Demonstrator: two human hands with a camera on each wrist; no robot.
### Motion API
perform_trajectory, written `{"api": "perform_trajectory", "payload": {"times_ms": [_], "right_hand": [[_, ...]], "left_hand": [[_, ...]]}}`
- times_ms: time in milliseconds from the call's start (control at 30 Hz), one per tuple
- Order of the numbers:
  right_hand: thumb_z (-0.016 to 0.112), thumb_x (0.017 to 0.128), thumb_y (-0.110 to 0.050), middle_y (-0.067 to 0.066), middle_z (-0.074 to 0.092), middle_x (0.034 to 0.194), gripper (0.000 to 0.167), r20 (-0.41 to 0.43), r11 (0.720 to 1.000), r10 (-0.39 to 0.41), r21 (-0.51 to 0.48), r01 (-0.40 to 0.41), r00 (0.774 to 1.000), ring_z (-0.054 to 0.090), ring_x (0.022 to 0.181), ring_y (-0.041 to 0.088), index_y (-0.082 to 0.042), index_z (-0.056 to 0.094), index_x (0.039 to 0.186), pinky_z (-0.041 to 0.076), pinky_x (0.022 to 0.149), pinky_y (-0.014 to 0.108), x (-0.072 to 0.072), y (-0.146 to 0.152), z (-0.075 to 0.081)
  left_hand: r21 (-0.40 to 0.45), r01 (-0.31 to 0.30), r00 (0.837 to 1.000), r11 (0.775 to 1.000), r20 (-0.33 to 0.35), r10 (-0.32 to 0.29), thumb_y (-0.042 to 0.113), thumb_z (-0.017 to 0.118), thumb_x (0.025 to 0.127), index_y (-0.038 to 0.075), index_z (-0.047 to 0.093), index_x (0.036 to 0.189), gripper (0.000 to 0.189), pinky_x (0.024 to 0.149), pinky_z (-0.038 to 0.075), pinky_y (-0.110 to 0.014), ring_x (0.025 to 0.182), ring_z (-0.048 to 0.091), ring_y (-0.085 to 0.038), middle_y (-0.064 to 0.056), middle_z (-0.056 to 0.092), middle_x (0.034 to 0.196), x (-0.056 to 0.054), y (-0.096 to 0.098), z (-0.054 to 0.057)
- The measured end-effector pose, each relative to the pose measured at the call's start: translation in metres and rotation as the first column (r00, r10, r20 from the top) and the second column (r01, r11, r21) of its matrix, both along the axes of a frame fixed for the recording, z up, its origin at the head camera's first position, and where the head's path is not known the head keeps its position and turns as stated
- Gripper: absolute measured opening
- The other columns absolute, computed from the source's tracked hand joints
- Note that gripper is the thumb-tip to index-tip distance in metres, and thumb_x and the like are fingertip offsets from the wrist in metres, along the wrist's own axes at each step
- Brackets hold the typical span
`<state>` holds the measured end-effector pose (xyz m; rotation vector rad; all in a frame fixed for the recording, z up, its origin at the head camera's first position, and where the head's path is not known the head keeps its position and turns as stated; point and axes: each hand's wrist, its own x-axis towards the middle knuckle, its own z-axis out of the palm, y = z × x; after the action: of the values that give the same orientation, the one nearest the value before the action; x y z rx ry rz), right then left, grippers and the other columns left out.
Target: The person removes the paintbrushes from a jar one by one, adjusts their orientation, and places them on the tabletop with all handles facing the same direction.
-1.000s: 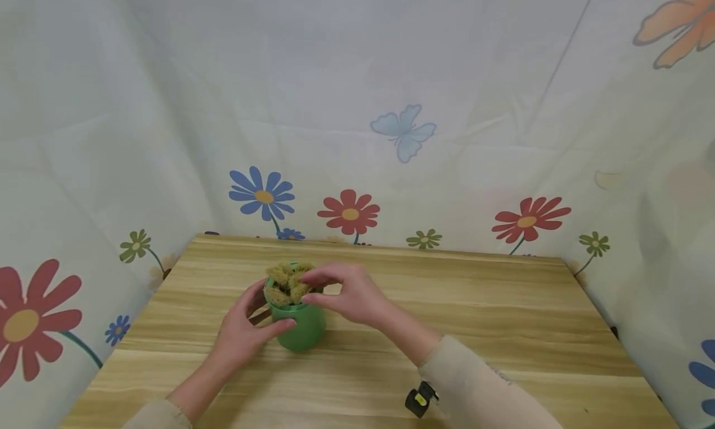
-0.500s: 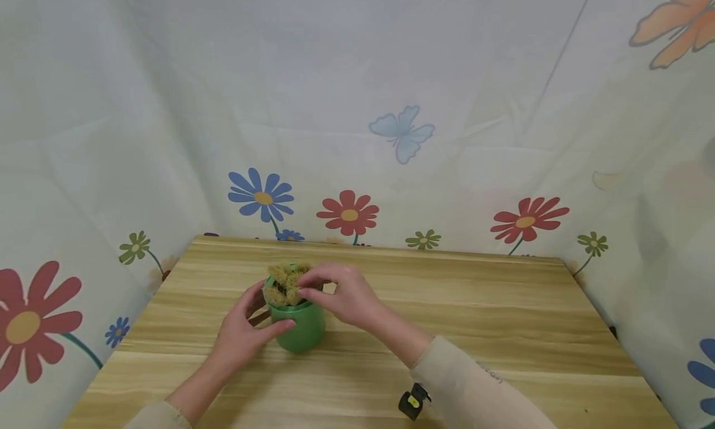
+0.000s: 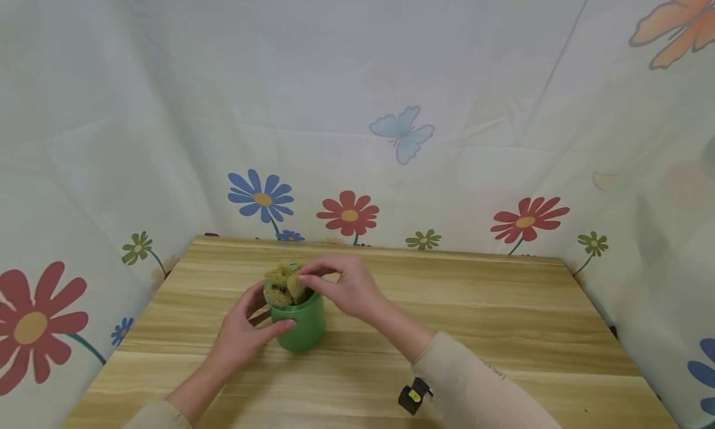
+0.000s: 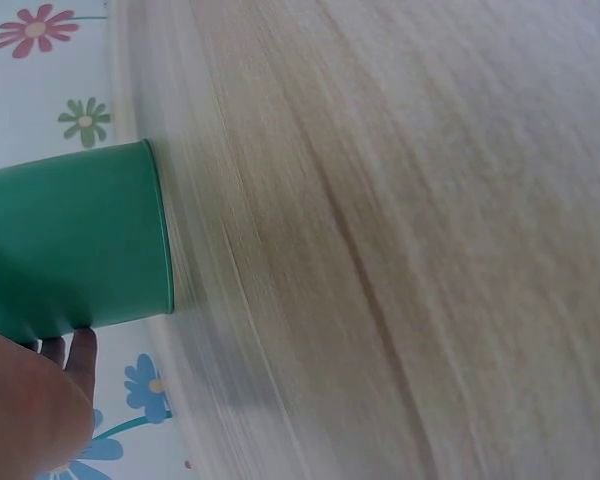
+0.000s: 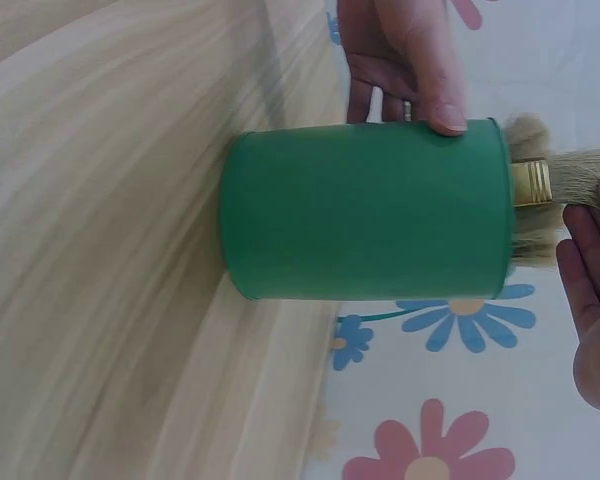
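A green cylindrical cup (image 3: 304, 331) stands upright on the table, holding several paintbrushes, bristles up. My left hand (image 3: 239, 329) holds its left side, thumb on the near wall and fingers behind; in the left wrist view that hand (image 4: 35, 405) shows below the cup wall. At the rim, my right hand (image 3: 350, 289) pinches the pale bristles of one paintbrush (image 3: 295, 286). In the right wrist view this paintbrush (image 5: 532, 184) stands higher than the others, its gold ferrule partly out of the cup. Its handle is hidden inside.
The wood-patterned table (image 3: 475, 317) extends right of the cup. A floral cloth (image 3: 313, 106) hangs behind and at both sides. Beside the right sleeve (image 3: 475, 385) is a small black object (image 3: 411, 398) with a yellow patch.
My right fingers have closed on a paintbrush's bristles and lifted it slightly, so it now stands above the others. My left hand and the cup have stayed put.
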<state>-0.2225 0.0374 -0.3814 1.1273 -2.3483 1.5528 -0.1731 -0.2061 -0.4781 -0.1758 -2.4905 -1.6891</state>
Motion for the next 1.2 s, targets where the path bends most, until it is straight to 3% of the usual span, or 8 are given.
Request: {"api": "perform_trajectory", "payload": {"times_ms": [367,500,600,767,867,1033,1200], "right_hand": [[0.078,0.098,-0.002,0.014,0.079,0.102,0.011,0.015,0.982,-0.016,-0.186,0.019,1.0,0.076,0.091,0.016,0.001,0.079,0.107,0.067,0.083,0.031,-0.009,0.008,0.031],[0.078,0.096,0.002,0.017,0.078,0.1,0.01,0.039,0.964,-0.04,-0.263,0.049,0.998,0.077,0.09,0.027,0.004,0.078,0.106,0.067,0.081,0.031,-0.014,0.016,0.047],[0.077,0.096,0.003,0.015,0.078,0.1,0.011,0.046,0.956,-0.051,-0.288,0.062,0.998,0.076,0.09,0.03,0.004,0.078,0.107,0.067,0.08,0.029,-0.018,0.023,0.058],[0.076,0.099,0.0,0.008,0.077,0.097,0.01,0.079,0.945,-0.059,-0.317,0.081,0.995,0.076,0.086,0.024,0.002,0.077,0.108,0.064,0.075,0.027,-0.022,0.036,0.072],[0.075,0.1,-0.004,0.007,0.078,0.097,0.011,0.095,0.939,-0.073,-0.329,0.101,0.993,0.075,0.082,0.024,0.001,0.077,0.11,0.064,0.074,0.03,-0.024,0.044,0.077],[0.075,0.101,-0.007,0.004,0.078,0.101,0.012,0.117,0.937,-0.1,-0.324,0.133,0.988,0.074,0.09,0.035,0.0,0.077,0.111,0.066,0.087,0.032,-0.026,0.056,0.081],[0.074,0.101,-0.005,0.006,0.078,0.101,0.011,0.116,0.944,-0.078,-0.312,0.11,0.99,0.074,0.091,0.026,0.002,0.076,0.11,0.066,0.092,0.035,-0.031,0.068,0.079]], "left_hand": [[0.0,0.001,1.0,1.0,0.025,-0.001,0.031,0.093,0.087,0.015,0.042,0.162,0.092,0.114,0.053,-0.054,0.14,0.056,-0.037,-0.015,0.057,0.151,-0.003,-0.002,0.003],[-0.002,0.005,1.0,1.0,0.03,-0.005,0.031,0.093,0.087,0.014,0.041,0.162,0.093,0.114,0.053,-0.054,0.14,0.056,-0.038,-0.016,0.057,0.152,-0.004,-0.002,0.004],[0.001,0.008,1.0,1.0,0.029,-0.008,0.031,0.093,0.087,0.013,0.041,0.162,0.093,0.114,0.053,-0.054,0.14,0.055,-0.038,-0.016,0.057,0.152,-0.005,-0.002,0.004],[0.009,0.016,0.999,1.0,0.027,-0.017,0.03,0.093,0.086,0.013,0.041,0.162,0.093,0.114,0.053,-0.055,0.141,0.055,-0.039,-0.016,0.057,0.152,-0.006,-0.003,0.003],[0.011,0.018,0.999,1.0,0.032,-0.018,0.03,0.094,0.086,0.013,0.041,0.162,0.094,0.114,0.053,-0.055,0.14,0.055,-0.039,-0.017,0.057,0.152,-0.005,-0.003,0.003],[0.014,0.016,0.999,1.0,0.036,-0.016,0.03,0.093,0.087,0.015,0.041,0.162,0.093,0.115,0.052,-0.054,0.141,0.054,-0.038,-0.016,0.056,0.152,-0.005,-0.003,0.003],[0.03,0.022,0.999,0.999,0.037,-0.023,0.03,0.093,0.087,0.016,0.042,0.162,0.092,0.116,0.052,-0.054,0.141,0.054,-0.038,-0.015,0.056,0.153,-0.006,-0.004,0.005]]}}
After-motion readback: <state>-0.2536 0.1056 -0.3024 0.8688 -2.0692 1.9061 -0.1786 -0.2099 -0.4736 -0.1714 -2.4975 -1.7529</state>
